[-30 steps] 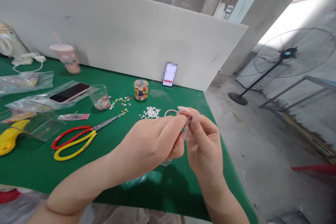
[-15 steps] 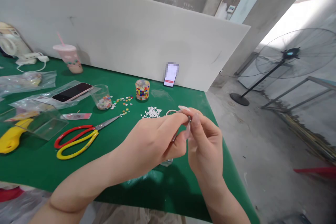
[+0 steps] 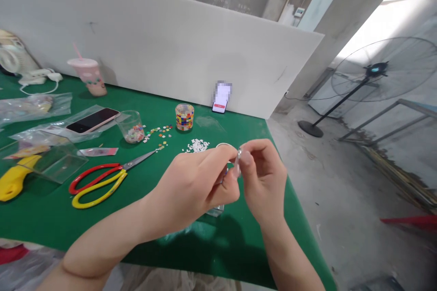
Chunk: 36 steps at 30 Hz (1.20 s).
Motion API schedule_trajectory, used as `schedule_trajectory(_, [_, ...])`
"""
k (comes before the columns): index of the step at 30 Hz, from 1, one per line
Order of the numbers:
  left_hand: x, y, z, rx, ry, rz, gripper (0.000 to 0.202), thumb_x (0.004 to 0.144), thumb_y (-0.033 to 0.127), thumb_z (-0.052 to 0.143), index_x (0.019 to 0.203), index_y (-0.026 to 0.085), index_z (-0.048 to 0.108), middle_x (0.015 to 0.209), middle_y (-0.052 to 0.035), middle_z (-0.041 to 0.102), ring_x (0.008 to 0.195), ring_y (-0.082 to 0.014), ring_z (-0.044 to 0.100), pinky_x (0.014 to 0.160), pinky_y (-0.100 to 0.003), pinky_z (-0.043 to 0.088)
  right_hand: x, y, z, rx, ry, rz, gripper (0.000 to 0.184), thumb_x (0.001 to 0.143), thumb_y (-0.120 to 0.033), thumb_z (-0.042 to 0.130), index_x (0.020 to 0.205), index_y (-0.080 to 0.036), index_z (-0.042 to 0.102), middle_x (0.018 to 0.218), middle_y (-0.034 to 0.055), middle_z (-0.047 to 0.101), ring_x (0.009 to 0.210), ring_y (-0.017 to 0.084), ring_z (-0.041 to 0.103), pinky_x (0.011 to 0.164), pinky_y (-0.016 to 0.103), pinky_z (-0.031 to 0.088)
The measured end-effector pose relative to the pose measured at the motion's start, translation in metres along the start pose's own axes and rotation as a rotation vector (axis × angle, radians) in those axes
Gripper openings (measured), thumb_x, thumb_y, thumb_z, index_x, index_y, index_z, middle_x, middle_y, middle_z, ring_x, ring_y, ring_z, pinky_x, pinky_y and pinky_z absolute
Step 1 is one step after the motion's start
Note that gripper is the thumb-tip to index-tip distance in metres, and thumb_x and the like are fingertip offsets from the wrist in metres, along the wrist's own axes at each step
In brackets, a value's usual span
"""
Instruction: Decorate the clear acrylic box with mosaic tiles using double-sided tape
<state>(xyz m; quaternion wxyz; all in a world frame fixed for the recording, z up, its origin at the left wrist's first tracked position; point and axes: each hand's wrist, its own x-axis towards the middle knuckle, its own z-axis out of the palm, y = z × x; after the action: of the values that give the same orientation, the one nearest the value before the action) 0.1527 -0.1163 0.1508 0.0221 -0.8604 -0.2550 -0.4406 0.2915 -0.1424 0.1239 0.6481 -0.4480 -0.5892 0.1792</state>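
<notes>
My left hand (image 3: 201, 179) is curled closed, its thumb and fingertips pinched near the tips of my right hand (image 3: 264, 170). Between the two pinches sits a small shiny piece (image 3: 239, 152), too small to name. My right thumb and index finger press on its right side; the left fingers are at its left. Just behind my hands lies a little heap of white mosaic tiles (image 3: 198, 146). A clear plastic box (image 3: 215, 210) shows in part beneath my left hand. The curved pale rim of another thing peeks out above my left fingers.
Red-and-yellow-handled scissors (image 3: 99, 186) lie left on the green table (image 3: 164, 254). Beyond are a cup of tiles (image 3: 132, 128), a tile-covered jar (image 3: 185, 117), scattered coloured tiles, a lying phone (image 3: 93, 120) and a propped phone (image 3: 221, 97). A pink drink cup (image 3: 89, 77) stands back left.
My right hand has shifted slightly left and its index finger is more bent. The small piece between the fingertips now looks brighter. My left hand stays nearly in place.
</notes>
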Motion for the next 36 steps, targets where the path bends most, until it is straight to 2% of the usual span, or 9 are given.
schedule_trajectory(3, [0.001,0.001,-0.003,-0.044,-0.049,-0.024,0.015,0.080,0.008,0.045,0.072,0.014,0.057,0.054,0.0084,0.042,0.045,-0.0054,0.035,0.043,-0.018,0.029,-0.001,-0.001,-0.005,-0.107,-0.165,-0.090,0.024,0.097,-0.024,0.051,0.074,-0.021,0.048,0.062,-0.0072,0.045,0.053,0.007,0.040,0.050,0.019,0.034])
schedule_trajectory(6, [0.000,0.002,-0.005,-0.148,-0.099,-0.067,0.013,0.079,0.007,0.046,0.073,0.015,0.055,0.054,0.0095,0.042,0.044,-0.0039,0.034,0.043,-0.015,0.029,-0.003,-0.002,-0.012,-0.099,-0.303,-0.072,0.031,0.102,-0.026,0.041,0.072,-0.021,0.039,0.061,-0.0070,0.038,0.052,0.007,0.034,0.049,0.022,0.029])
schedule_trajectory(11, [-0.002,0.002,-0.010,-0.354,-0.240,-0.151,0.012,0.081,0.008,0.048,0.075,0.018,0.051,0.055,0.0107,0.043,0.045,-0.0025,0.035,0.043,-0.010,0.030,-0.007,-0.009,-0.020,-0.116,-0.402,-0.007,0.034,0.104,-0.029,0.036,0.071,-0.021,0.037,0.062,-0.0058,0.036,0.053,0.008,0.031,0.050,0.026,0.025])
schedule_trajectory(16, [0.000,0.001,-0.017,-0.595,-0.417,-0.268,0.014,0.084,0.009,0.047,0.075,0.020,0.045,0.059,0.0093,0.042,0.049,-0.0037,0.037,0.044,-0.010,0.033,-0.009,-0.018,-0.017,0.047,-0.395,0.062,0.037,0.104,-0.031,0.036,0.069,-0.020,0.037,0.061,-0.0059,0.033,0.050,0.008,0.026,0.050,0.025,0.026])
schedule_trajectory(19, [0.003,0.001,-0.020,-0.740,-0.477,-0.349,0.015,0.086,0.011,0.046,0.075,0.020,0.045,0.057,0.0091,0.040,0.049,-0.0048,0.035,0.043,-0.012,0.031,-0.011,-0.022,-0.013,0.156,-0.364,0.100,0.038,0.104,-0.031,0.036,0.068,-0.020,0.040,0.060,-0.0060,0.033,0.048,0.007,0.024,0.049,0.025,0.027])
schedule_trajectory(30, [0.001,0.002,-0.013,-1.298,-0.524,-0.512,0.020,0.093,0.015,0.042,0.074,0.021,0.039,0.053,0.0103,0.039,0.041,-0.0032,0.034,0.041,-0.015,0.028,-0.018,-0.026,-0.009,0.318,-0.304,0.167,0.043,0.103,-0.031,0.039,0.062,-0.020,0.035,0.058,-0.0055,0.036,0.048,0.007,0.023,0.045,0.025,0.024])
schedule_trajectory(36, [0.002,0.001,-0.010,-1.537,-0.534,-0.581,0.025,0.095,0.021,0.050,0.072,0.019,0.040,0.051,0.0110,0.037,0.038,-0.0004,0.033,0.038,-0.011,0.026,-0.022,-0.024,-0.015,0.342,-0.306,0.218,0.041,0.102,-0.034,0.041,0.063,-0.020,0.035,0.059,-0.0049,0.035,0.049,0.008,0.022,0.041,0.024,0.021])
